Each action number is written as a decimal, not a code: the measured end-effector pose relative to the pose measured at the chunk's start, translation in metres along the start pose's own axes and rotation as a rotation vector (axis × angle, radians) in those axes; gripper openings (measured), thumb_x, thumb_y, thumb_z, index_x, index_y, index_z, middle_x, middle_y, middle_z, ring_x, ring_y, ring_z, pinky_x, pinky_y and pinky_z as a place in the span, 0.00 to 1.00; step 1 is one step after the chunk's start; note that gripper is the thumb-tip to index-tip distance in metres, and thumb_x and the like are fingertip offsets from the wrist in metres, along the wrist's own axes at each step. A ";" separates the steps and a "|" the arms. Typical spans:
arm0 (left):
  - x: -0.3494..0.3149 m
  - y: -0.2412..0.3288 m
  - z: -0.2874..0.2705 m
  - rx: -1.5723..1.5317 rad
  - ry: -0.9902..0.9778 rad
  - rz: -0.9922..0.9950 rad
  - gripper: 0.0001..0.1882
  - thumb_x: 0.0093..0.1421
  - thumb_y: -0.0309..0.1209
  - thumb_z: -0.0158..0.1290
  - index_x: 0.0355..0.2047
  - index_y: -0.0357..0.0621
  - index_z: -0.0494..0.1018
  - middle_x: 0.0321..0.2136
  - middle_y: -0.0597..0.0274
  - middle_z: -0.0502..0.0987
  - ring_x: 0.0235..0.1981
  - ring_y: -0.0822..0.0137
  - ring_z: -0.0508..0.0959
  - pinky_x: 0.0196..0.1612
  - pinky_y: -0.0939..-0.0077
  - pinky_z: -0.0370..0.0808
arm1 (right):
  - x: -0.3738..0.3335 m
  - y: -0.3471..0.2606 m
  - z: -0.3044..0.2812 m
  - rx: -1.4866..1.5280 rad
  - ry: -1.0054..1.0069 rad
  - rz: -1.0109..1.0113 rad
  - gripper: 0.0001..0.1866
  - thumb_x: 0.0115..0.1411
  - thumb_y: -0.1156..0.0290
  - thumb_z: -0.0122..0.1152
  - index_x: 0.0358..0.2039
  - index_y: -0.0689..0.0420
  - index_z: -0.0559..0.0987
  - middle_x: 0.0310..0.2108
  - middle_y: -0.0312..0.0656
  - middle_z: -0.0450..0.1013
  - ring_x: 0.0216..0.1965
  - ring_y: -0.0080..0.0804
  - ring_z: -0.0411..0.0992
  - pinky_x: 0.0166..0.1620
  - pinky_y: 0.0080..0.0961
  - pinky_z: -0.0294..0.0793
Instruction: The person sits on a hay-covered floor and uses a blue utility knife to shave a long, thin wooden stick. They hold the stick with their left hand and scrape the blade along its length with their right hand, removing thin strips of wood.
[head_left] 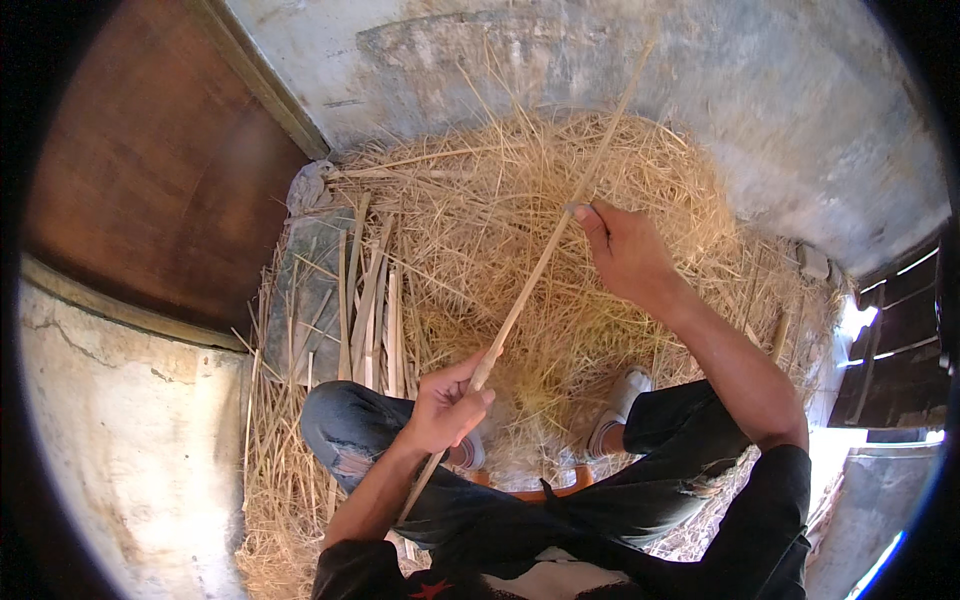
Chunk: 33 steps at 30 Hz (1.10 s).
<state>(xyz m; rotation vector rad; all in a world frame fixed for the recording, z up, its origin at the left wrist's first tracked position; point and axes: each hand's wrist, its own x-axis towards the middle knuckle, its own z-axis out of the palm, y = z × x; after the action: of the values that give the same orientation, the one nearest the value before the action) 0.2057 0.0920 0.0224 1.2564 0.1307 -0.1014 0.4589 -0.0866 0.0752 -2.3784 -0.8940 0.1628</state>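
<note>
A long, thin bamboo strip (533,285) runs slantwise from my lap up toward the far wall. My left hand (448,405) is closed around its lower part, above my left knee. Farther along, my right hand (628,250) pinches the strip at the thumb, with the arm stretched out. A small greyish spot shows at that thumb tip; whether it is a tool I cannot make out. Several split bamboo strips (368,310) lie beside my left knee, partly over a grey slab (305,270).
A thick heap of pale shavings (660,180) covers the floor around my feet. Beyond it rises a grey wall (780,130). A brown wooden panel (160,160) stands on the left, above a pale wall (130,430). Under me shows part of an orange seat (560,488).
</note>
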 end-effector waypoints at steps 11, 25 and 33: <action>0.001 -0.001 0.000 0.020 0.038 0.002 0.30 0.66 0.16 0.43 0.69 0.33 0.58 0.10 0.72 0.63 0.07 0.82 0.60 0.11 0.82 0.55 | -0.011 -0.006 0.022 0.076 -0.053 -0.078 0.21 0.73 0.54 0.46 0.36 0.59 0.78 0.18 0.56 0.70 0.22 0.59 0.73 0.28 0.52 0.69; 0.005 -0.001 -0.006 -0.019 0.044 0.015 0.32 0.65 0.14 0.46 0.69 0.34 0.57 0.15 0.74 0.68 0.10 0.84 0.62 0.13 0.84 0.55 | -0.024 -0.021 0.026 0.119 -0.175 -0.087 0.22 0.73 0.53 0.47 0.36 0.61 0.78 0.20 0.57 0.71 0.25 0.59 0.75 0.28 0.48 0.72; 0.011 0.004 -0.004 0.013 0.041 0.030 0.32 0.65 0.15 0.47 0.69 0.34 0.57 0.15 0.74 0.68 0.11 0.85 0.64 0.14 0.85 0.57 | -0.052 -0.047 0.041 0.218 -0.177 -0.299 0.23 0.70 0.52 0.52 0.31 0.61 0.79 0.18 0.56 0.71 0.22 0.59 0.74 0.27 0.48 0.72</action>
<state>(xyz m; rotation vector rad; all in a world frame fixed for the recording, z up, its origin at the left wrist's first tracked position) 0.2166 0.0970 0.0235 1.2738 0.1463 -0.0504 0.3800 -0.0710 0.0636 -2.0265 -1.2358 0.3373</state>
